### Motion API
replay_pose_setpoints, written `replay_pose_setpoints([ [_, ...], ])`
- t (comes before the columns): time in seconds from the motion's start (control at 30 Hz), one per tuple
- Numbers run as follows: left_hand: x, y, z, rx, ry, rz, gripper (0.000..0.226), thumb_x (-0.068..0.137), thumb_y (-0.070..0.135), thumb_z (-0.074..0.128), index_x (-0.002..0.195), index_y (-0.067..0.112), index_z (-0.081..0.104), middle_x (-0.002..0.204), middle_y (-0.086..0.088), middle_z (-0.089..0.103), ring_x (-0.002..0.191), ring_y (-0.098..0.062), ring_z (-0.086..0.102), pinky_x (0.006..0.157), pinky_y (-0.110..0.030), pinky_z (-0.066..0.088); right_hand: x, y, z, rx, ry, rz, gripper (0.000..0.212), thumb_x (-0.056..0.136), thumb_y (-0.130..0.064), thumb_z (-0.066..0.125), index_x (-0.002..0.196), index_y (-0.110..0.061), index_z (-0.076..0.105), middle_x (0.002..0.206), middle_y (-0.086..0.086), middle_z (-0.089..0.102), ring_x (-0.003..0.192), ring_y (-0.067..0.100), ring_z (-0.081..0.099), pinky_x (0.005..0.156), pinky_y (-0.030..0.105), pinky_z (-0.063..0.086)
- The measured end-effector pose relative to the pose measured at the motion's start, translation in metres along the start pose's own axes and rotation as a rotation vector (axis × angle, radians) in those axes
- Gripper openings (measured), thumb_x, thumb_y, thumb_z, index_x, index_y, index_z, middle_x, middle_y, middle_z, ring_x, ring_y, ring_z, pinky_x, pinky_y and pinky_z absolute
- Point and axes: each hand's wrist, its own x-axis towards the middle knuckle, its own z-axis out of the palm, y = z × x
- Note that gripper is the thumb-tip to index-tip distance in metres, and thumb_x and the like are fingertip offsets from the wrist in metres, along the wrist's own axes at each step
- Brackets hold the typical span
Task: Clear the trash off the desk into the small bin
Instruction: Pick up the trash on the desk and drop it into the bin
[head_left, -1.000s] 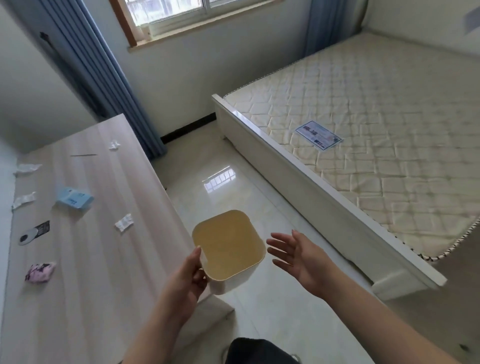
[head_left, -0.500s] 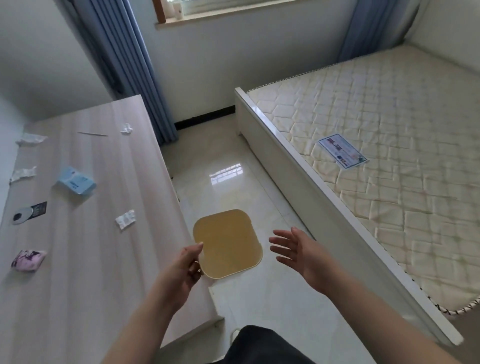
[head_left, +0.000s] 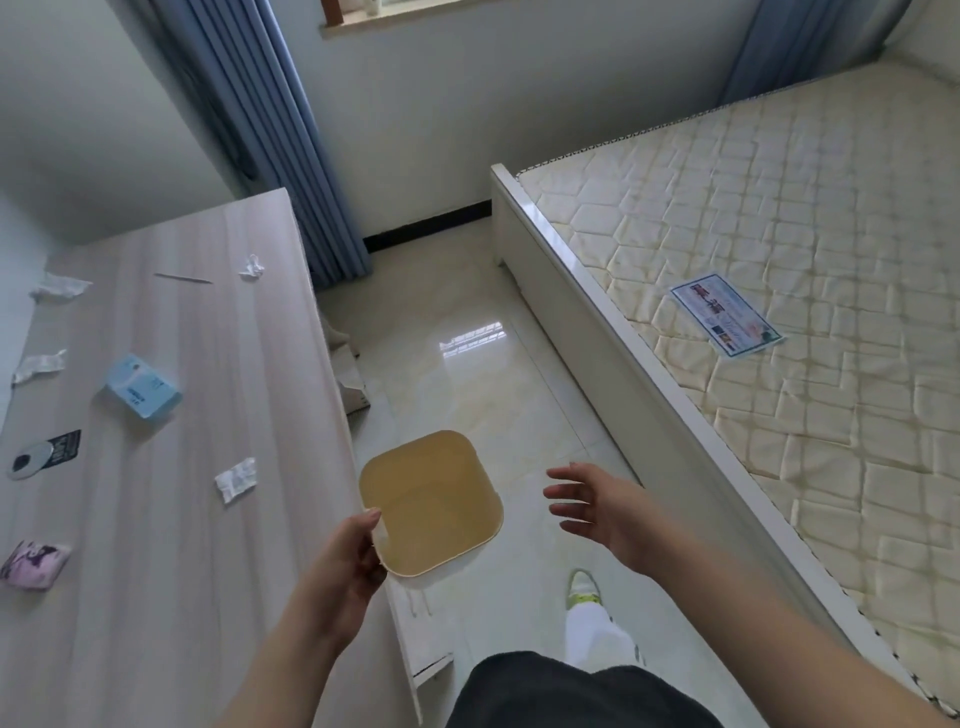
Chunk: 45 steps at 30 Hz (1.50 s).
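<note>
My left hand (head_left: 349, 564) grips the near left rim of a small cream square bin (head_left: 434, 501), held over the floor right beside the desk's edge. The bin looks empty inside. My right hand (head_left: 589, 506) hovers open to the right of the bin, not touching it. On the wooden desk (head_left: 171, 597) lie scraps of white paper (head_left: 236, 479) (head_left: 251, 267) (head_left: 60, 286) (head_left: 39, 365), a light blue packet (head_left: 143, 387), a thin stick (head_left: 183, 279), a pink and black wrapper (head_left: 32, 565) and a disc with a black card (head_left: 44, 454).
A bed with a bare quilted mattress (head_left: 779, 312) and white frame fills the right side, with a leaflet (head_left: 726, 315) on it. A glossy tiled floor strip (head_left: 493, 389) runs between desk and bed. Blue curtains (head_left: 270, 130) hang behind the desk.
The view has shifted toward the desk. The bin in my left hand has stayed next to the desk edge, and my right hand stays open beside it.
</note>
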Motion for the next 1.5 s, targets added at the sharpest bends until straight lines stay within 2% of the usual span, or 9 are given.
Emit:
replay_pose_setpoints([
  [0.3, 0.019, 0.026, 0.038, -0.123, 0.226, 0.064, 0.012, 0.075, 0.028, 0.064, 0.077, 0.017, 0.069, 0.071, -0.004, 0.055, 0.057, -0.013, 0.052, 0.067, -0.032, 0.042, 0.074, -0.087, -0.007, -0.129, -0.141, 0.092, 0.028, 0.096, -0.025, 0.050, 0.108, -0.007, 0.068, 0.086, 0.007, 0.066, 0.069, 0.018, 0.062, 0.070, 0.031, 0.050],
  [0.5, 0.002, 0.035, 0.024, -0.267, 0.362, 0.214, 0.012, 0.081, 0.019, 0.060, 0.090, 0.010, 0.060, 0.066, -0.002, 0.051, 0.055, -0.012, 0.051, 0.066, -0.029, 0.053, 0.109, -0.123, 0.029, -0.255, -0.313, 0.102, 0.026, 0.094, -0.025, 0.051, 0.105, -0.009, 0.069, 0.087, 0.008, 0.068, 0.071, 0.019, 0.064, 0.069, 0.031, 0.051],
  [0.6, -0.015, 0.033, 0.018, -0.299, 0.432, 0.282, 0.009, 0.085, 0.018, 0.058, 0.089, 0.011, 0.055, 0.059, 0.004, 0.055, 0.054, -0.011, 0.052, 0.069, -0.030, 0.051, 0.123, -0.130, 0.051, -0.285, -0.350, 0.092, 0.026, 0.094, -0.024, 0.051, 0.104, -0.010, 0.070, 0.089, 0.007, 0.070, 0.075, 0.021, 0.066, 0.070, 0.032, 0.053],
  [0.73, -0.030, 0.019, 0.001, -0.379, 0.572, 0.300, 0.005, 0.090, 0.014, 0.053, 0.085, 0.012, 0.053, 0.053, 0.007, 0.055, 0.048, -0.009, 0.053, 0.067, -0.031, 0.050, 0.138, -0.124, 0.085, -0.547, -0.402, -0.028, 0.023, 0.093, -0.023, 0.050, 0.102, -0.015, 0.069, 0.095, 0.006, 0.072, 0.081, 0.020, 0.069, 0.073, 0.031, 0.055],
  [1.0, -0.036, -0.013, -0.052, -0.609, 0.751, 0.250, 0.002, 0.087, 0.015, 0.058, 0.088, 0.014, 0.056, 0.064, 0.000, 0.045, 0.052, -0.010, 0.041, 0.067, -0.031, 0.040, 0.150, -0.104, 0.173, -0.854, -0.529, -0.134, 0.023, 0.095, -0.022, 0.047, 0.100, -0.017, 0.069, 0.099, 0.007, 0.071, 0.084, 0.019, 0.068, 0.076, 0.033, 0.054],
  [1.07, -0.037, -0.017, -0.066, -0.607, 0.782, 0.252, 0.014, 0.087, 0.017, 0.058, 0.076, 0.017, 0.049, 0.054, 0.005, 0.041, 0.048, -0.009, 0.039, 0.062, -0.029, 0.039, 0.154, -0.100, 0.199, -0.997, -0.567, -0.248, 0.021, 0.096, -0.023, 0.047, 0.099, -0.021, 0.068, 0.099, 0.004, 0.071, 0.082, 0.016, 0.067, 0.076, 0.033, 0.052],
  [1.2, -0.041, -0.018, -0.093, -0.626, 0.836, 0.240, 0.023, 0.088, 0.018, 0.058, 0.069, 0.017, 0.044, 0.051, 0.003, 0.034, 0.053, -0.015, 0.034, 0.059, -0.031, 0.036, 0.160, -0.101, 0.248, -1.419, -0.635, -0.721, 0.017, 0.095, -0.030, 0.050, 0.106, -0.030, 0.063, 0.097, -0.013, 0.065, 0.082, -0.001, 0.062, 0.065, 0.019, 0.046],
  [1.3, -0.042, -0.019, -0.109, -0.678, 0.854, 0.236, 0.020, 0.088, 0.017, 0.058, 0.072, 0.016, 0.046, 0.050, 0.003, 0.035, 0.056, -0.016, 0.033, 0.060, -0.032, 0.035, 0.165, -0.098, 0.273, -1.618, -0.733, -0.995, 0.023, 0.094, -0.033, 0.051, 0.115, -0.028, 0.061, 0.109, -0.010, 0.060, 0.092, 0.007, 0.060, 0.076, 0.024, 0.044],
  [1.5, -0.043, -0.015, -0.134, -0.730, 0.913, 0.238, 0.021, 0.088, 0.017, 0.058, 0.070, 0.017, 0.046, 0.047, 0.004, 0.034, 0.045, -0.010, 0.036, 0.056, -0.030, 0.033, 0.166, -0.074, 0.315, -1.766, -0.870, -1.329, 0.029, 0.093, -0.029, 0.054, 0.119, -0.019, 0.062, 0.118, -0.001, 0.063, 0.104, 0.023, 0.060, 0.087, 0.036, 0.047],
])
